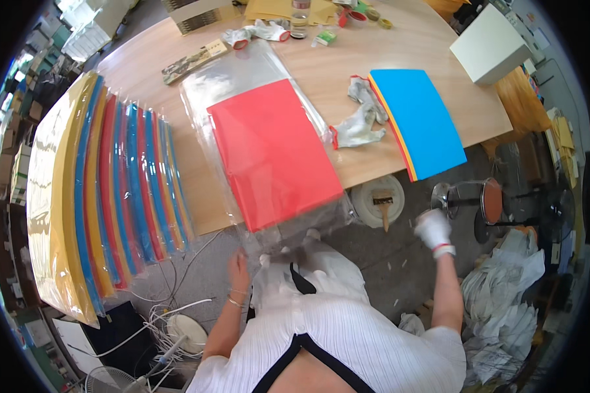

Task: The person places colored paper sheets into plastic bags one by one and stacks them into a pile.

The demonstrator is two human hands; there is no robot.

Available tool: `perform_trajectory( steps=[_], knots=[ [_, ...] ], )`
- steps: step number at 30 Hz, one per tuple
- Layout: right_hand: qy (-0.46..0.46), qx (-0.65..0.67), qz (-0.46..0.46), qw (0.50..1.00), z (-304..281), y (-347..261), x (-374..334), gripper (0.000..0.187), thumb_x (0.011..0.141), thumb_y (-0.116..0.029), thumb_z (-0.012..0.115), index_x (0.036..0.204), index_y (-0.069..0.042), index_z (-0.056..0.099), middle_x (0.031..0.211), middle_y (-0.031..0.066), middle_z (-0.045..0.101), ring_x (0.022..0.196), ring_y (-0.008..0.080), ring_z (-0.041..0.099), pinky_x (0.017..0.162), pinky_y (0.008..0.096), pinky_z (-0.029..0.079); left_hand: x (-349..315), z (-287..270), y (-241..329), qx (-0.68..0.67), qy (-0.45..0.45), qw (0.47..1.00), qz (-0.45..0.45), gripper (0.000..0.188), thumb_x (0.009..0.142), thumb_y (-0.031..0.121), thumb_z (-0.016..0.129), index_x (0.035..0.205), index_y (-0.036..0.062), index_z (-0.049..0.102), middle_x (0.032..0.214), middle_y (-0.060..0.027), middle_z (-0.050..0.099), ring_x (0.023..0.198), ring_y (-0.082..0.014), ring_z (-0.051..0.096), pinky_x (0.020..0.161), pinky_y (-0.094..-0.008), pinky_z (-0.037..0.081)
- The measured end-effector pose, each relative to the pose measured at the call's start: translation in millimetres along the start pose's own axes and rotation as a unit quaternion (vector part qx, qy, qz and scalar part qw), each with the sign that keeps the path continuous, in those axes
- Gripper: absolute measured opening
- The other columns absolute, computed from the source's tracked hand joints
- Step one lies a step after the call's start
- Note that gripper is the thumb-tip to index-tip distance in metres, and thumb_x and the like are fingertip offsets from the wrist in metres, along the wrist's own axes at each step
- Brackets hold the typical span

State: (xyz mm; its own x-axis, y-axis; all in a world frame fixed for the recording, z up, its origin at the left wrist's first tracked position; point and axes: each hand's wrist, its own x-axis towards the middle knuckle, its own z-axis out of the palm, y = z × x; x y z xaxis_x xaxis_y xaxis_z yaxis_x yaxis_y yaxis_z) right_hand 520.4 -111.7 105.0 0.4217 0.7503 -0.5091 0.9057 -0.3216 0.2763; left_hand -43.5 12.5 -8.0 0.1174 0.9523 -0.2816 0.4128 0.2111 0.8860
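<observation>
Along the left, bagged stacks [111, 196] look done — the central red sheet [275, 157], on or in clear plastic [206, 88], and right-side blue-topped stack [420, 124] seemingly remain — with left hand [238, 270] and gloved right hand [434, 230] nearside, finger closure unclear.

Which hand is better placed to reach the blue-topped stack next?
Probably the right: the gloved right hand looks nearer the blue-topped stack, while the left hand is farther off, beyond the red sheet.
</observation>
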Motion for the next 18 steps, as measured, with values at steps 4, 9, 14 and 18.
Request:
perform_trajectory(
  steps=[4,9,14,18],
  knots=[
    [0.105,0.271,-0.190,0.938,44.5,-102.0,26.3,0.064,0.071,-0.017,0.062,0.129,-0.011,0.036,0.136,0.0136,0.031,0.120,0.0351,0.036,0.098,0.0408,0.034,15.9,-7.6,63.5,0.373,0.133,0.877,0.271,0.036,0.074,0.015,0.063,0.109,0.0115,0.058,0.122,-0.0145,0.046,0.111,-0.0327,0.043,0.089,-0.0390,0.038],
    [0.435,0.228,-0.475,0.730,-90.8,-168.3,61.0,0.019,0.068,-0.011,0.065,0.086,-0.007,0.058,0.093,0.0063,0.055,0.086,0.0262,0.053,0.077,0.0394,0.044,39.3,-8.3,75.0,0.450,-0.037,0.792,0.411,0.034,0.071,0.015,0.064,0.105,0.0183,0.060,0.116,-0.0088,0.051,0.103,-0.0290,0.049,0.086,-0.0422,0.040],
    [0.248,0.286,-0.523,0.763,-89.7,-147.1,77.9,0.007,0.069,-0.013,0.060,0.075,-0.009,0.061,0.071,0.0038,0.061,0.069,0.0232,0.059,0.065,0.0346,0.048,48.5,-20.8,76.9,0.293,-0.125,0.858,0.403,0.021,0.077,0.017,0.061,0.096,0.0071,0.061,0.092,-0.0067,0.061,0.084,-0.0213,0.058,0.073,-0.0364,0.046],
    [0.105,0.472,-0.293,0.825,-81.3,-168.6,95.6,0.016,0.081,-0.023,0.051,0.078,-0.010,0.061,0.070,0.0102,0.063,0.067,0.0311,0.060,0.062,0.0397,0.047,48.7,-2.3,74.4,0.041,0.024,0.998,0.046,0.015,0.085,0.016,0.055,0.088,0.0018,0.060,0.075,-0.0111,0.060,0.069,-0.0164,0.058,0.060,-0.0292,0.046]
  ],
)
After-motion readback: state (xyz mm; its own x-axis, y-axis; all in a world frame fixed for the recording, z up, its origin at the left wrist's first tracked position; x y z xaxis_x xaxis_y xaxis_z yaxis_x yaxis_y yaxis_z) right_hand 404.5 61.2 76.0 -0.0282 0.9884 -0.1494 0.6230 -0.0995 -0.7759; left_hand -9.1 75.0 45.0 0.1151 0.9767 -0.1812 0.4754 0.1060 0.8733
